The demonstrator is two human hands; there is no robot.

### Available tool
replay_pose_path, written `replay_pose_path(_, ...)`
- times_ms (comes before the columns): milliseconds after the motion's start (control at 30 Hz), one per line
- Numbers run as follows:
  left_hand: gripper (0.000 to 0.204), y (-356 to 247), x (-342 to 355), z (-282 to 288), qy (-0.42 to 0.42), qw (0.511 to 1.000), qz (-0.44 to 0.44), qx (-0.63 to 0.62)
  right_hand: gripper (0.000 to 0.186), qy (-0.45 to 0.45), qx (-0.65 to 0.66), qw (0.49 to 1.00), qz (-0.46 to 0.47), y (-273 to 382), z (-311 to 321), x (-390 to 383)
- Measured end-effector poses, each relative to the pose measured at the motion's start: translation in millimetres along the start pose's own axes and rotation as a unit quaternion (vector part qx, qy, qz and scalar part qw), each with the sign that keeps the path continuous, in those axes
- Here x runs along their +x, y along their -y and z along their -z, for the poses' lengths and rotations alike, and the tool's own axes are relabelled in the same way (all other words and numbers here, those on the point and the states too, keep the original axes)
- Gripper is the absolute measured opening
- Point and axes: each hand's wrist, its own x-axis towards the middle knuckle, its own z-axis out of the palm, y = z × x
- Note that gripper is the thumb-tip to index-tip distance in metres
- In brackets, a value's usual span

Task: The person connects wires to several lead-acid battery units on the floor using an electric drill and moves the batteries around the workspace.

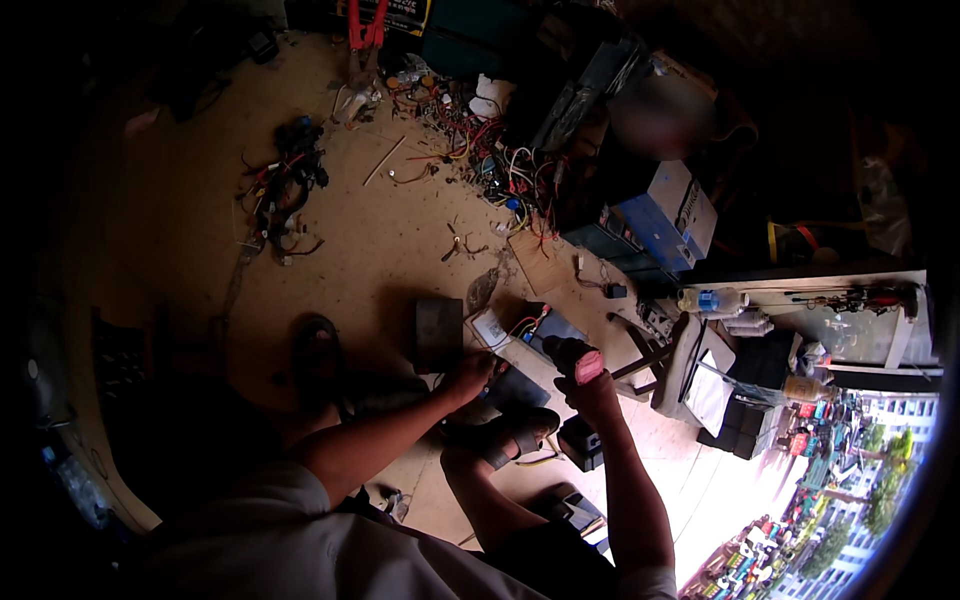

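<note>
My right hand (592, 394) is wrapped round a dark power tool (568, 352), shaped like a cordless drill with a pink-red rear end. Its front points left, over a dark box-shaped unit (556, 328) with coloured wires (525, 324). To the left, my left hand (468, 380) has its fingers closed beside a black box (518, 390); whatever they hold is too small and dark to name. Just beyond that hand stand a dark block (438, 330) and a small white-faced piece (490, 328). My sandalled foot (525, 436) is close below the black box.
Tangled wires (510, 180) heap up ahead, and a dark wiring bundle (290, 185) lies on the floor left. Red-handled cutters (366, 30) are at the far edge. A blue-white carton (672, 215) stands right, near a shelf with a plastic bottle (712, 300). Bright daylight enters lower right.
</note>
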Motion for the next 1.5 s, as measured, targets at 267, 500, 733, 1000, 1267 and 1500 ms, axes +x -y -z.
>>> replay_pose_path(267,0.020,-34.0,37.0,-18.4,-0.058,0.986,-0.052,0.148,0.030,0.005,-0.186,0.982,0.046,-26.1,1.8,24.5)
replay_pose_path(500,0.022,-19.7,61.2,-28.2,-0.079,0.987,-0.018,0.136,0.020,0.064,-0.087,0.981,-0.163,14.0,11.4,37.8)
replay_pose_path(733,0.033,-14.4,77.9,-31.7,-0.058,0.978,-0.099,0.175,0.019,0.014,0.029,0.988,-0.150,2.9,2.4,34.8)
replay_pose_path(1000,0.061,-22.2,88.4,-42.1,0.008,0.966,-0.080,0.247,0.013,-0.008,-0.062,0.998,-0.021,-50.8,-20.6,36.2)
replay_pose_path(1267,0.078,-54.1,91.5,-35.4,0.090,0.981,0.062,0.162,0.008,-0.014,-0.104,0.994,-0.002,-37.3,-17.1,27.9)
replay_pose_path(1500,0.078,-26.5,106.0,-37.6,0.055,0.973,-0.047,0.219,0.023,0.036,-0.168,0.984,0.055,-6.2,19.8,36.5)
